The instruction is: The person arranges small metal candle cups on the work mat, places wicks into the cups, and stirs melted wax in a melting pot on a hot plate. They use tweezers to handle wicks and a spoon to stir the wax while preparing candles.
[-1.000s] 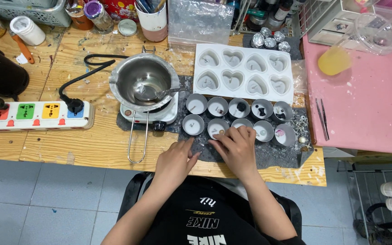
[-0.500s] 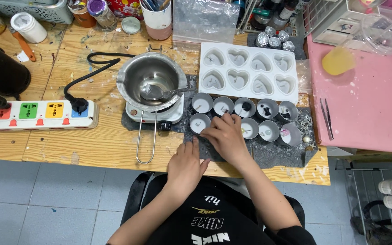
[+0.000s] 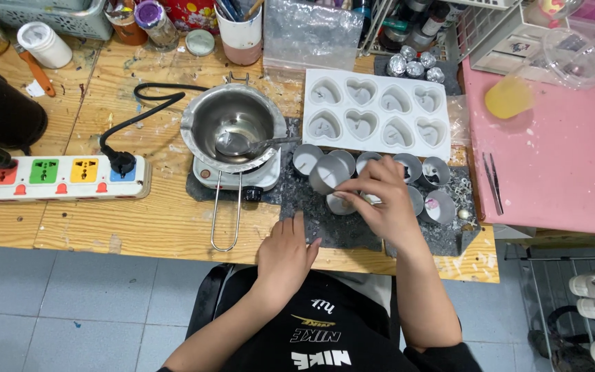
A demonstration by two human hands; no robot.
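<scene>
- A steel pot [image 3: 232, 131] with a spoon [image 3: 242, 143] in it sits on a small white hotplate [image 3: 237, 176].
- A white heart-shaped mould [image 3: 376, 112] lies just behind the dark mat [image 3: 325, 220].
- A power strip [image 3: 56, 178] with a black plug [image 3: 120, 162] lies on the wooden table [image 3: 139, 220].
- Tweezers [image 3: 492, 180] rest on the pink surface [image 3: 559, 158].
</scene>
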